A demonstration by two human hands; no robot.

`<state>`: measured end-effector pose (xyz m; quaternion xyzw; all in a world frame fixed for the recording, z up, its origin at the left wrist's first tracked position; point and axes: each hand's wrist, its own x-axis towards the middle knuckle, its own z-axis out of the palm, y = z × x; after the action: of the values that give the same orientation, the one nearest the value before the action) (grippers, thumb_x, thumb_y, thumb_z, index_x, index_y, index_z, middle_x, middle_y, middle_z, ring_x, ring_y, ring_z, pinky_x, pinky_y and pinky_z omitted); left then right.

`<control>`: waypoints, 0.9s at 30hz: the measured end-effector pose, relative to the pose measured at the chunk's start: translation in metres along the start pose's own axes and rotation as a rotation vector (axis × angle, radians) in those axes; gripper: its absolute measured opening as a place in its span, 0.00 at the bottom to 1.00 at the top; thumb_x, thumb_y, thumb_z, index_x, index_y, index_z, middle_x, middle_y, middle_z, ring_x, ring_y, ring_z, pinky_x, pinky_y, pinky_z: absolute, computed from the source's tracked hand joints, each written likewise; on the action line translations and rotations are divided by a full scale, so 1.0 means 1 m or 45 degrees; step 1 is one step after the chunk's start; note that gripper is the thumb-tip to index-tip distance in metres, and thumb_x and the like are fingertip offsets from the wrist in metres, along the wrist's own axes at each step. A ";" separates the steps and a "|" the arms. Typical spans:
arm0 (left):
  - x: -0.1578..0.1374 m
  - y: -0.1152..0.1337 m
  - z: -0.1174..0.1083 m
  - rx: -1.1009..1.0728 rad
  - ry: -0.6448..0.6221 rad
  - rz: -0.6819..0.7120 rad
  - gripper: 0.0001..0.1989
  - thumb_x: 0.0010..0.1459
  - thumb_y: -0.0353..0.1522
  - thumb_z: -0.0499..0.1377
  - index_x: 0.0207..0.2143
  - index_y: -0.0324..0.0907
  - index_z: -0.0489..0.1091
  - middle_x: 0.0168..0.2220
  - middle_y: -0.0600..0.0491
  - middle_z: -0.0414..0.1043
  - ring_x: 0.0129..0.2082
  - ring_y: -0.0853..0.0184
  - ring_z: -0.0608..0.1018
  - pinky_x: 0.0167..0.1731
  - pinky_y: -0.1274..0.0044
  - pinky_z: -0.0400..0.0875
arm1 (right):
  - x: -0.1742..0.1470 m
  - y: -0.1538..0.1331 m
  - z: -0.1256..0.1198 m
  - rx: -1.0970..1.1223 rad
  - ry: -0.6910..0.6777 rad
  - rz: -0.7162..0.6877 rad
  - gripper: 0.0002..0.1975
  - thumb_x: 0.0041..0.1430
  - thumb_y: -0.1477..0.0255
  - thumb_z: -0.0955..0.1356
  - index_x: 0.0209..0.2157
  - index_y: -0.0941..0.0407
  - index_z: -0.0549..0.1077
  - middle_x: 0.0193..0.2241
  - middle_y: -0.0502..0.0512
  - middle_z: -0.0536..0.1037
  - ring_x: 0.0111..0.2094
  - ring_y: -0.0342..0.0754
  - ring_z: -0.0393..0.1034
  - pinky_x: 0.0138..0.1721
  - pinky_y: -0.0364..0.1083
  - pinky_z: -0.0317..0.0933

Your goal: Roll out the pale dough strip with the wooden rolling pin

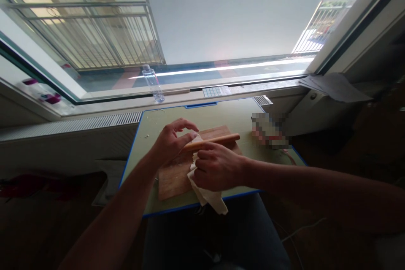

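Observation:
A brown wooden board (171, 183) lies aslant on a small pale table. Across it rests a wooden rolling pin (230, 137), its right end free. A thin pale sheet with ragged edges, looking like dough (217, 203), passes under the pin and hangs over the table's front edge. My left hand (172, 141) is at the pin's left end, thumb and fingertips closing on the sheet's far part; the exact grip is partly hidden. Just in front of the pin, my right hand (217, 168) is curled closed over the sheet, its knuckles close to the pin.
The blue-edged table (243, 112) stands against a window sill. At its right is a blurred-out item (270, 130). On the sill stand a clear plastic bottle (153, 84), a patterned card (217, 91) and papers (335, 86). A white cable (303, 228) runs at lower right.

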<state>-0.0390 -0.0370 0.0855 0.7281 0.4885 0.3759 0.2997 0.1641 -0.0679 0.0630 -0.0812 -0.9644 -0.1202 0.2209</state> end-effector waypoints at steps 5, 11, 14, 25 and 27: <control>-0.012 -0.022 0.001 0.072 0.077 -0.133 0.12 0.58 0.40 0.62 0.39 0.45 0.81 0.43 0.52 0.84 0.47 0.60 0.81 0.52 0.69 0.75 | 0.003 -0.035 -0.018 0.130 0.222 -0.112 0.18 0.66 0.71 0.70 0.21 0.52 0.69 0.19 0.47 0.69 0.24 0.46 0.59 0.26 0.50 0.47; -0.019 -0.047 0.017 0.297 0.034 -0.195 0.11 0.61 0.40 0.60 0.39 0.46 0.81 0.45 0.52 0.82 0.49 0.59 0.80 0.51 0.69 0.74 | 0.011 -0.059 -0.028 0.252 0.456 -0.152 0.13 0.50 0.70 0.75 0.20 0.52 0.67 0.17 0.42 0.59 0.20 0.42 0.50 0.24 0.49 0.41; -0.020 -0.053 0.025 0.418 -0.005 -0.218 0.10 0.62 0.39 0.59 0.39 0.47 0.80 0.46 0.53 0.82 0.49 0.59 0.80 0.52 0.70 0.73 | 0.016 -0.067 -0.025 0.274 0.601 -0.115 0.14 0.42 0.70 0.75 0.18 0.52 0.65 0.16 0.41 0.56 0.20 0.41 0.47 0.23 0.48 0.39; -0.022 -0.049 0.035 0.779 -0.012 -0.159 0.14 0.68 0.43 0.56 0.40 0.48 0.79 0.45 0.51 0.82 0.50 0.57 0.78 0.53 0.66 0.71 | 0.004 -0.034 -0.019 0.071 0.428 -0.036 0.18 0.62 0.69 0.73 0.21 0.52 0.66 0.20 0.45 0.66 0.25 0.45 0.58 0.30 0.50 0.51; -0.023 -0.047 0.034 0.778 -0.017 -0.150 0.13 0.67 0.44 0.58 0.41 0.49 0.80 0.45 0.51 0.82 0.51 0.57 0.78 0.53 0.66 0.71 | -0.005 -0.016 -0.007 -0.048 0.298 0.080 0.13 0.66 0.71 0.71 0.25 0.53 0.71 0.26 0.49 0.75 0.35 0.49 0.69 0.41 0.52 0.59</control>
<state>-0.0385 -0.0451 0.0231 0.7573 0.6184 0.1889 0.0914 0.1684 -0.0856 0.0640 -0.1009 -0.9267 -0.1400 0.3339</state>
